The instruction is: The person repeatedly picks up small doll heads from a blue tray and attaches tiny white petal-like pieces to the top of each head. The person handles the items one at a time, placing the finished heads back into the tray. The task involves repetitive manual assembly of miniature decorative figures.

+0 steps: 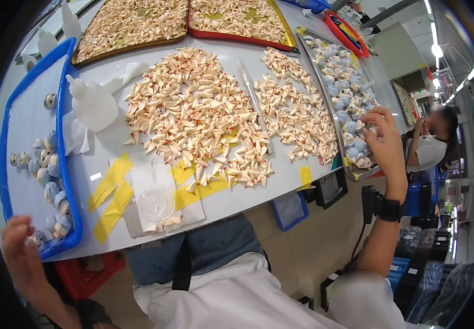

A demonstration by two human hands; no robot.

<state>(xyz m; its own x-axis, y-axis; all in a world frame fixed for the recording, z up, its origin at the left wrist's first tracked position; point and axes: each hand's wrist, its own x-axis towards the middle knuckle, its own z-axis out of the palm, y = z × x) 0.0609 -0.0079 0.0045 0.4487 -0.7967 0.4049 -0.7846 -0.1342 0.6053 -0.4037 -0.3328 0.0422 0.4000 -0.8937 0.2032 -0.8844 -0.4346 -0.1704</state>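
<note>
My right hand [386,143] is over the metal tray [333,117] at the right, thumb and fingers closed around a small doll head [374,131]. Beneath it the tray is filled with small doll heads [342,82] in pale blue and white. At the far left, my left hand [22,253] is raised by the near corner of the blue tray [8,129], fingers loosely bent and apart, nothing seen in them. Several similar doll heads [44,160] lie along that tray's right side.
Heaps of small cream pointed pieces with red tips [193,104] cover the white table. Two trays [138,30] of them stand behind. Nearby are a white squeeze bottle [92,104], a clear ruler-like strip [253,98], a round clear dish [156,203] and yellow tape [111,181]. Another person [434,137] sits at right.
</note>
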